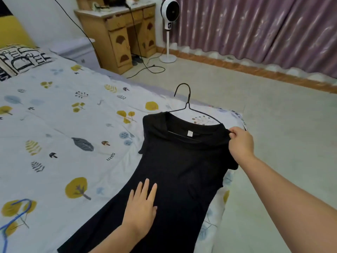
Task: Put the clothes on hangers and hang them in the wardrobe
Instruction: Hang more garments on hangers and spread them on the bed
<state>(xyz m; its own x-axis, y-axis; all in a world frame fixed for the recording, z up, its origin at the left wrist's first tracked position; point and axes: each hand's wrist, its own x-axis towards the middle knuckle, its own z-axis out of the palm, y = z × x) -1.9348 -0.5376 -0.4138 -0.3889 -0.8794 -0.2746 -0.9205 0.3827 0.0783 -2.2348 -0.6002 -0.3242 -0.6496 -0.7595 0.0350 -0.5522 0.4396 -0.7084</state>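
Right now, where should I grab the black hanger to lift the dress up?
Take the black hanger by its bare neck just under the hook, reaching from above. That part pokes out past the collar of the black dress, while both its arms are tucked inside the shoulders.

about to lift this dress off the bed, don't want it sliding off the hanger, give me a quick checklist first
1. Black hanger inside the neckline: ok, its hook sticks out above the collar.
2. Far shoulder of the black dress over the hanger: ok.
3. Near shoulder seated: not ok, right hand pinches the fabric there, hanger arm exposed.
4. Left hand flat on the dress, steadying: ok.
5. Hook free to grab: ok.
6. Wardrobe rail ready: cannot tell, not in view.
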